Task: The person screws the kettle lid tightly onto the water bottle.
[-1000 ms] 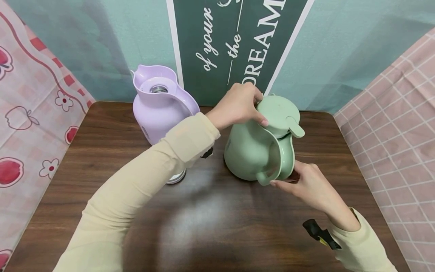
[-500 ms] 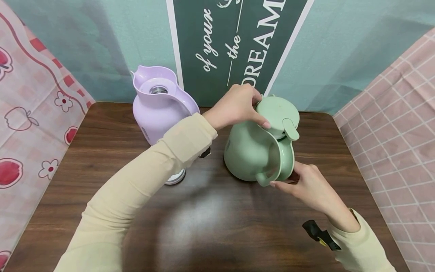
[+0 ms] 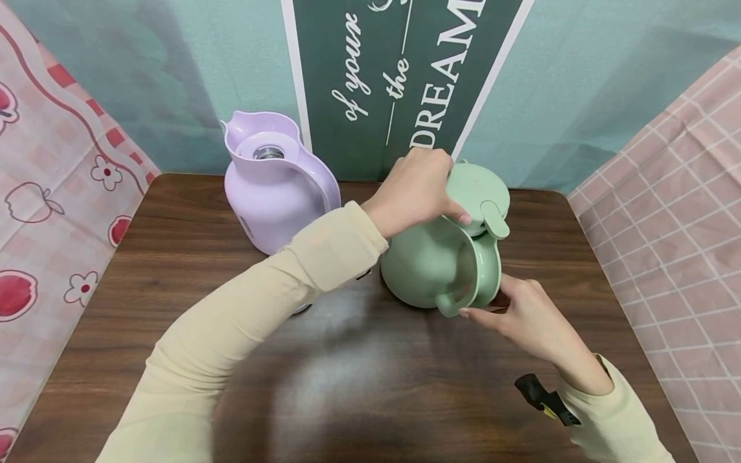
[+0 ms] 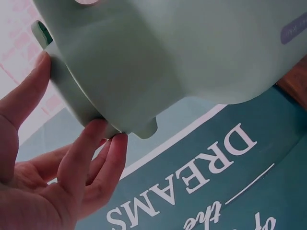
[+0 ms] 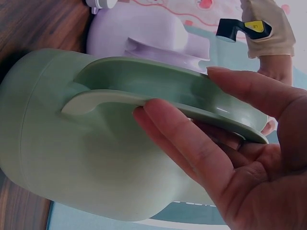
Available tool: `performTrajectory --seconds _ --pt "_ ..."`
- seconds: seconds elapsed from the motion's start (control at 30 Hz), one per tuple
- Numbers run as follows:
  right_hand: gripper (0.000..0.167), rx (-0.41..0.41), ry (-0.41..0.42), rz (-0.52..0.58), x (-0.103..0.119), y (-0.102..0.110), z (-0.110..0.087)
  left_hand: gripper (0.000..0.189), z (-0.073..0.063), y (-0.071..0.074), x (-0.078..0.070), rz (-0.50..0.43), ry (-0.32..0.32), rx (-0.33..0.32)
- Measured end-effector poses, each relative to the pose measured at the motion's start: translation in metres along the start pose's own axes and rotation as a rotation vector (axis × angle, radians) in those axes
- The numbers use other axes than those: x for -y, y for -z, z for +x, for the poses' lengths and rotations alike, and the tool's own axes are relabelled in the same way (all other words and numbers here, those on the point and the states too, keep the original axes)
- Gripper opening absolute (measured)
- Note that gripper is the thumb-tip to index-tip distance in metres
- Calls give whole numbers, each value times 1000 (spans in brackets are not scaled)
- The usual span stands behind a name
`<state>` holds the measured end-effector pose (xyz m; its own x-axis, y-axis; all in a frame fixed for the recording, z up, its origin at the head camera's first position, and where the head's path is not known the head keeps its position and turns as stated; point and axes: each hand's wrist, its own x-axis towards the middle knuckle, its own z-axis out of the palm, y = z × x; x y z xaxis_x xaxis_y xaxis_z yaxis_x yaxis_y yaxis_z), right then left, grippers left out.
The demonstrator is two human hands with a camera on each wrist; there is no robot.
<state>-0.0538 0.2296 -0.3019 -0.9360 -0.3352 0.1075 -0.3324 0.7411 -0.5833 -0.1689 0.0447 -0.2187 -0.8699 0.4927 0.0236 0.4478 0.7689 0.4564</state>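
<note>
Left hand (image 3: 417,188): fingers part-curled, thumb opposite, gripping rim of pale green lid (image 3: 477,188); lid on green vacuum jug (image 3: 425,263), upright, right of centre, far part of table (image 3: 376,411)
Right hand (image 3: 538,328): thumb and fingers loosely round handle (image 3: 489,276)
Purple label (image 4: 293,31): left wrist view, hidden from head
Lilac vacuum jug (image 3: 278,193), left: mouth (image 3: 269,153) shows from head only

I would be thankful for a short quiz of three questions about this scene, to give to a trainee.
1. True or false: the purple jug has no lid on.
2. What does the right hand hold? A: the purple jug; B: the handle of the green jug; C: nothing.
3. Fill the gap: the left hand grips the green jug's ____.

Key: 1 true; 2 B; 3 lid.
</note>
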Motion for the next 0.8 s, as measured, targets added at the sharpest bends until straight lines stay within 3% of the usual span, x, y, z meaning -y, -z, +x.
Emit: performTrajectory --seconds 0.23,0.47,0.63,0.8 --pt "19 13 -22 5 1 0 1 36 5 1 7 -67 -33 5" --pt "20 12 -18 13 1 0 1 35 10 5 17 -142 -104 56" --pt "21 11 -22 12 1 0 1 58 14 8 22 -148 -111 104" --pt "21 14 -30 13 1 0 1 60 15 7 21 -135 -122 119"
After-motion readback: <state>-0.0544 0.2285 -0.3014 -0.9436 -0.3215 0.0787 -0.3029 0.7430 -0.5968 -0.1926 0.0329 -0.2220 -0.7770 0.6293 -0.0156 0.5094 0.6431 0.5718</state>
